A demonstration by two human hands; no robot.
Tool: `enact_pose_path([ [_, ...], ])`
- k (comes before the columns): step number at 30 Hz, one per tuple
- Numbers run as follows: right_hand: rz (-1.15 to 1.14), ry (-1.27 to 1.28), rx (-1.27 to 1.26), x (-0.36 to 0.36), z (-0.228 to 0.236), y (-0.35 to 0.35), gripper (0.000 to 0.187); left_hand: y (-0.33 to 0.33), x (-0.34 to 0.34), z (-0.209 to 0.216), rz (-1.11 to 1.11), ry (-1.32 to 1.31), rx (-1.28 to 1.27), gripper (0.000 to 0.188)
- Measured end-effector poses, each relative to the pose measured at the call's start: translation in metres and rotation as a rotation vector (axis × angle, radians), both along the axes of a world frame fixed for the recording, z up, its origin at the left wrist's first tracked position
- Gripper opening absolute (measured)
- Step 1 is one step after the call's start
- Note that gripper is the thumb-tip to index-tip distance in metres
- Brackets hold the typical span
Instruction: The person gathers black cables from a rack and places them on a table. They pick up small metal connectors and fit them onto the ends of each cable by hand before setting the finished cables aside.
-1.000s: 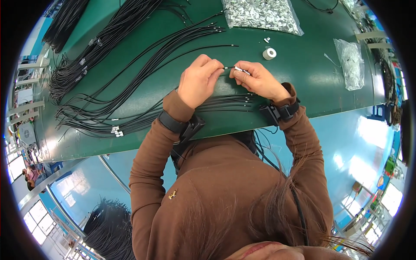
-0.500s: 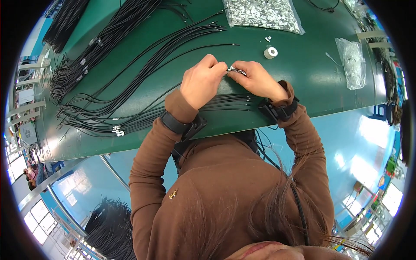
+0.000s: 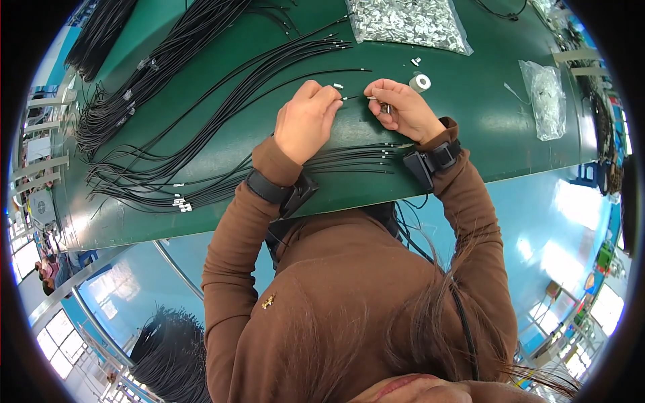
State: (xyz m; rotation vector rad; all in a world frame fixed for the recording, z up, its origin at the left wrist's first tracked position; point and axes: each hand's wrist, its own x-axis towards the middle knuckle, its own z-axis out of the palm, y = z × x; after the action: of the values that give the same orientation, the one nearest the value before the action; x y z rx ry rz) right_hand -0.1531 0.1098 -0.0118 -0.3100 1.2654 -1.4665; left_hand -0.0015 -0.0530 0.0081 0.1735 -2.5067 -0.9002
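My left hand (image 3: 304,122) is closed in a pinch on a thin black cable; the cable's tip (image 3: 351,99), with a small pale ring on it, sticks out to the right of the fingers. Just beyond those fingertips lies a small white sleeve (image 3: 338,86). Across a narrow gap my right hand (image 3: 405,113) is closed, palm partly up. Between its thumb and forefinger is a small pale piece (image 3: 371,98), too tiny to name. A shiny metal piece (image 3: 385,108) shows under the curled fingers, its kind unclear.
Several black cables (image 3: 228,107) fan over the green table (image 3: 457,114), with more along its near edge. A thick bundle (image 3: 154,74) lies far left. A bag of small silvery parts (image 3: 410,23), a white roll (image 3: 420,82) and a clear bag (image 3: 544,101) lie beyond and right.
My hands have drawn apart from where their fingertips met, exposing the cable tip. My right hand has turned its palm upward. The white sleeve beyond my left fingers has come into view.
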Motion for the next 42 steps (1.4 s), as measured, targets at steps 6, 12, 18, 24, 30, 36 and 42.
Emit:
enact_pose_path([
  [6,-0.021,-0.296,-0.238,0.003,-0.005,0.004,0.015,0.0,-0.001,-0.002,-0.013,0.0,0.07,0.006],
  [12,0.026,-0.374,-0.287,0.01,0.001,0.0,0.013,0.003,0.0,-0.002,-0.035,0.014,0.069,0.009],
  [18,0.035,-0.414,-0.312,0.012,0.0,0.0,0.013,0.002,0.0,-0.002,-0.055,0.027,0.077,0.009],
  [24,0.045,-0.409,-0.313,0.019,0.002,-0.004,0.013,0.003,0.002,0.001,-0.077,0.029,0.05,0.008],
  [30,-0.005,-0.343,-0.315,0.03,0.009,-0.015,0.013,0.014,-0.002,0.009,0.009,0.062,0.144,0.009],
  [36,-0.217,-0.409,-0.294,0.036,0.011,-0.009,0.013,0.011,-0.004,0.005,-0.015,0.085,0.228,0.011],
  [42,-0.212,0.016,-0.126,0.044,0.016,-0.009,0.01,0.014,0.0,-0.002,-0.011,0.099,0.059,0.013],
])
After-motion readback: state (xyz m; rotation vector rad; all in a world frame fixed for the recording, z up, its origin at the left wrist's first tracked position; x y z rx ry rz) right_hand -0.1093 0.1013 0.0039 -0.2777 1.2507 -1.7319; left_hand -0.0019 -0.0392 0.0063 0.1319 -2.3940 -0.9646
